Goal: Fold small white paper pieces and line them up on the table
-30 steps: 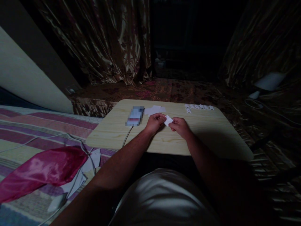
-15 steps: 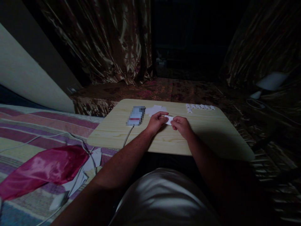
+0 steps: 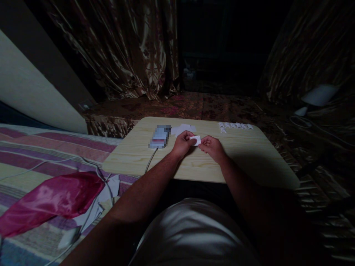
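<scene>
Between my two hands is a small piece of white paper (image 3: 196, 140), held just above the wooden table (image 3: 155, 162). My left hand (image 3: 183, 143) pinches its left side, the thumb lying on top of the paper. At the right edge, my right hand (image 3: 212, 146) grips it between thumb and curled fingers. Just beyond my left hand lie some loose white paper sheets (image 3: 183, 129). Several small folded white paper pieces (image 3: 235, 126) stand in a row at the table's far right, with one more in front of the row's left end.
A phone-like device (image 3: 160, 136), blurred out, lies left of my hands with a cable (image 3: 150, 161) running off the near edge. A striped bed (image 3: 24, 147) with a shiny pink cloth (image 3: 55, 199) is at the left. Patterned curtains (image 3: 149, 48) hang behind.
The white paper has turned and shifted slightly left in my hands. My left index finger has drawn back from its stretched position. My right fingers have moved a little left along the paper's edge.
</scene>
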The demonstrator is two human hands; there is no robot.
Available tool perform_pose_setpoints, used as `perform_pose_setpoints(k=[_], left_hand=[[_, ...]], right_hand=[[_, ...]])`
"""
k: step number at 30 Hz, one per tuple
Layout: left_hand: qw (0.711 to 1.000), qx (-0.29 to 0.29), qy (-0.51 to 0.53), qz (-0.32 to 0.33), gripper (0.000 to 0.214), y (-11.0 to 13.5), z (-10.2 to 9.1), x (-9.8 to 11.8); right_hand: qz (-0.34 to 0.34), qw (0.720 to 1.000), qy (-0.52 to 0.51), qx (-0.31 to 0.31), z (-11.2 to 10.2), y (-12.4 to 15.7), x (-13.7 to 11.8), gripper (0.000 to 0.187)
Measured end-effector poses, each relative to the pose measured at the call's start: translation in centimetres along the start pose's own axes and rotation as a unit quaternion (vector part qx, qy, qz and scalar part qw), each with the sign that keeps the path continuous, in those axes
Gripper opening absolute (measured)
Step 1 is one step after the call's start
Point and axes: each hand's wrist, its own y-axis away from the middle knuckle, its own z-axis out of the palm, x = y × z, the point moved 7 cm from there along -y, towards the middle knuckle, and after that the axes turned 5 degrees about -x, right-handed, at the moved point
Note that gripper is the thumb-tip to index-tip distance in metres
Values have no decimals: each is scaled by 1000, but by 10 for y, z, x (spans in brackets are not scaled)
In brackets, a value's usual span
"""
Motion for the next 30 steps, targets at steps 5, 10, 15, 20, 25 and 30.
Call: perform_pose_setpoints(k=[5, 10, 15, 20, 25, 30], left_hand=[[1000, -20, 6, 6, 41, 1, 3, 2], [999, -47, -11, 24, 46, 1, 7, 1], [998, -43, -34, 17, 31, 1, 6, -1], [998, -43, -55, 8, 23, 1, 5, -1], [998, -45, -52, 2, 19, -2, 3, -6], [999, -46, -14, -11, 21, -2, 3, -6]], right_hand=[[-3, 1000, 9, 10, -1, -1, 5, 25], [0, 1000, 6, 26, -5, -1, 4, 24], [-4, 999, 14, 43, -6, -1, 0, 22], [-9, 999, 6, 49, -8, -2, 2, 21], [-15, 999, -8, 33, -7, -2, 5, 22], [-11, 1000, -19, 10, -4, -1, 3, 25]])
